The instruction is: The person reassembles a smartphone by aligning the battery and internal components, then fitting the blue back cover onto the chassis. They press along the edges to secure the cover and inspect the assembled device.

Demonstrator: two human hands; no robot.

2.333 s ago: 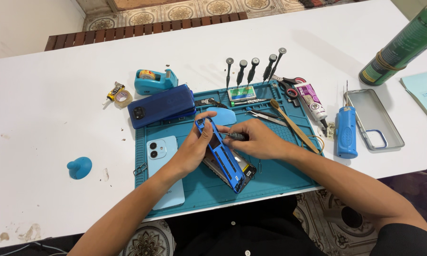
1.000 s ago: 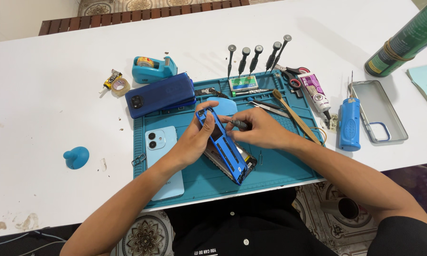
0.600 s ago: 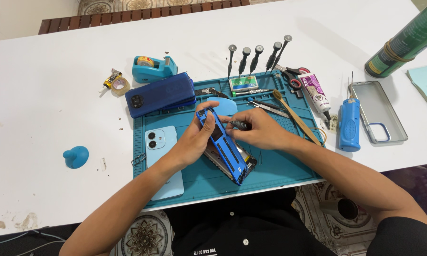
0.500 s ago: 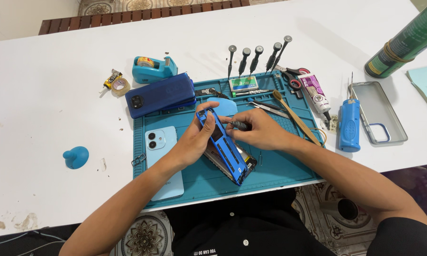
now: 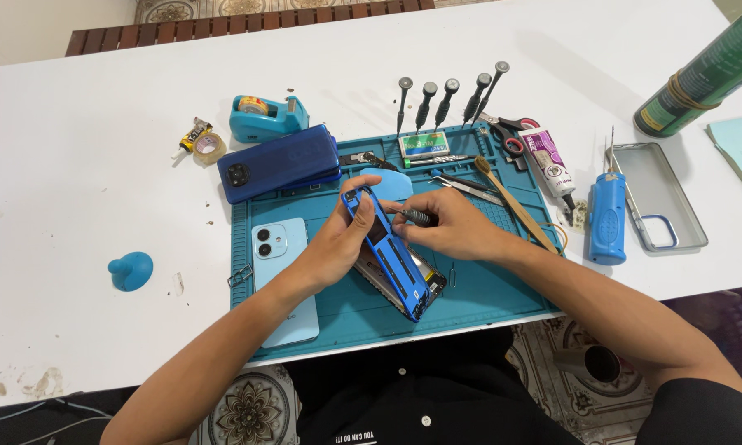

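My left hand (image 5: 335, 244) grips a blue phone frame (image 5: 389, 253) and tilts it up off an opened phone (image 5: 404, 270) on the teal work mat (image 5: 478, 288). My right hand (image 5: 457, 227) pinches a small dark screwdriver (image 5: 412, 217), its tip against the upper part of the frame. A light blue phone back (image 5: 282, 278) lies face down just left of my left hand. A dark blue phone (image 5: 280, 163) rests at the mat's top left corner.
Several screwdrivers (image 5: 445, 100) stand along the mat's far edge, with scissors (image 5: 509, 136), a glue tube (image 5: 550, 165), tweezers (image 5: 470, 186) and a brush (image 5: 515, 204). A blue tool (image 5: 607, 218), clear case (image 5: 655, 194), green can (image 5: 704, 74), tape dispenser (image 5: 268, 118) and blue suction cup (image 5: 130, 270) lie around.
The view shifted slightly since the oldest frame. Both hands stay on the blue frame and screwdriver with hardly any visible movement over the last second.
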